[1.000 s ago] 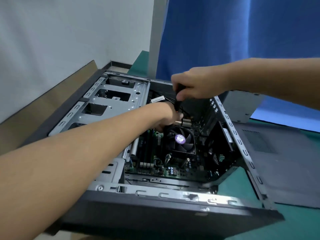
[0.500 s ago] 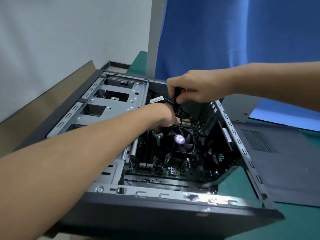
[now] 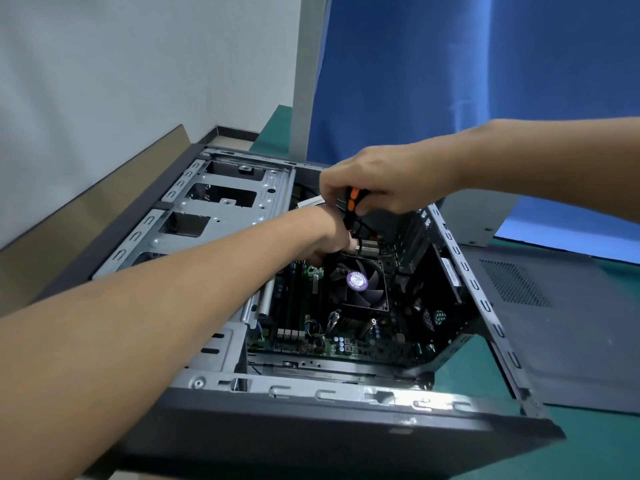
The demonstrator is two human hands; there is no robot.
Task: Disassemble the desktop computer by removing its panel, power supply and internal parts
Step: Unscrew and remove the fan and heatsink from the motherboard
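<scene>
The open desktop case [image 3: 221, 216] lies on its side, with the green motherboard [image 3: 304, 337] and a black cooler fan [image 3: 358, 282] with a purple sticker inside. My right hand [image 3: 384, 181] grips a black and orange screwdriver [image 3: 351, 206] upright above the far end of the fan. My left hand [image 3: 329, 237] reaches into the case just below it, fingers curled at the screwdriver's tip beside the fan; what they hold is hidden.
The removed dark side panel [image 3: 540, 327] lies flat on the green mat to the right of the case. A grey metal box [image 3: 474, 216] stands behind it. A blue curtain and a white wall close off the back.
My right hand shifted slightly on the screwdriver, so its orange handle marks now show. My left hand stays inside the case by the fan.
</scene>
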